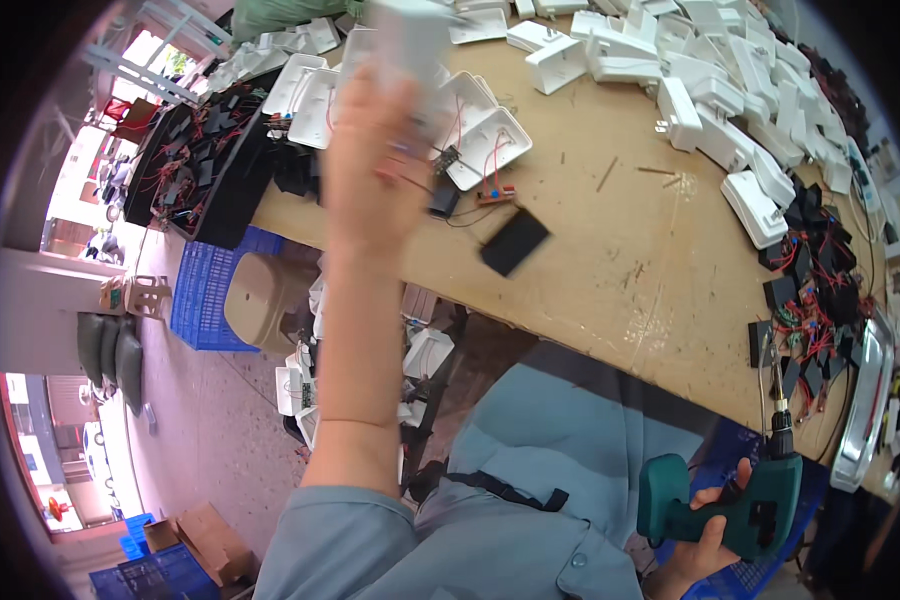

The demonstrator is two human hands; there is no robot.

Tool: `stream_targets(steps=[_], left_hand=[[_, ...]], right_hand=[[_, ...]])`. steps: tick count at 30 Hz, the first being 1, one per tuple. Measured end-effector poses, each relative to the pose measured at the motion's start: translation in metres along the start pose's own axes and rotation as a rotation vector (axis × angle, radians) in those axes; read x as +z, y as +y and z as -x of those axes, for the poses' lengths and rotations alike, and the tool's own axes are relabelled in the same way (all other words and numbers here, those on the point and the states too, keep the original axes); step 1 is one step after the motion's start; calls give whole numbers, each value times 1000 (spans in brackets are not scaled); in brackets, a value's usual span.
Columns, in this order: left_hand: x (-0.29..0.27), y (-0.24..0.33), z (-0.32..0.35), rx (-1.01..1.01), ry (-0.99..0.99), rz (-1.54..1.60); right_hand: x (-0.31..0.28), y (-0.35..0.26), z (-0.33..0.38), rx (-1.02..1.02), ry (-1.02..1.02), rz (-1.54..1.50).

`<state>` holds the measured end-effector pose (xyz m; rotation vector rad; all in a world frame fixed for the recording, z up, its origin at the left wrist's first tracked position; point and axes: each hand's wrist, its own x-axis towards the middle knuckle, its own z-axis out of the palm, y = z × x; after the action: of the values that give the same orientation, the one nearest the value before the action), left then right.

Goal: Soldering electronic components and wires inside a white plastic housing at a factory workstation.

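Observation:
My left hand point(375, 150) reaches out over the far left of the table, blurred by motion. A white plastic case point(410, 40), blurred as well, is at its fingertips, and the fingers seem closed round it. Around this hand lie open white case halves point(498, 145) with red wires. A small circuit board point(497, 195) and a black rectangular box point(515, 242) lie nearby on the table. In my right hand point(710, 535), at the lower right, is a green power screwdriver point(770, 505). My fingers wrap its handle, and its bit points away from me beside the table edge.
White plug-in cases point(715, 85) are heaped at the far right. Below them lie black boxes with red wires point(810, 290). A black bin point(205, 170) of wired parts stands left, above a blue crate point(215, 295) and a beige stool point(260, 300). A metal tray point(863, 410) sits far right.

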<state>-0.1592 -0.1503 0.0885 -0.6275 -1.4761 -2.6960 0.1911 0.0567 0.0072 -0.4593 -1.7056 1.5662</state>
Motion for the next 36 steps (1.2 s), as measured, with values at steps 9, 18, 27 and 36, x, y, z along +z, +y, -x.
stream_targets(steps=[9, 18, 27, 36], left_hand=[[-99, 50, -114, 408, 201, -943], [-97, 26, -122, 469, 478, -1776], [29, -92, -119, 836, -264, -1515], [18, -152, -182, 143, -362, -1972]], right_hand=[[1, 1, -3, 26, -32, -38], [-2, 3, -6, 30, 16, -18], [-3, 6, -15, 35, 42, -23], [-9, 2, -20, 67, 210, -26]])
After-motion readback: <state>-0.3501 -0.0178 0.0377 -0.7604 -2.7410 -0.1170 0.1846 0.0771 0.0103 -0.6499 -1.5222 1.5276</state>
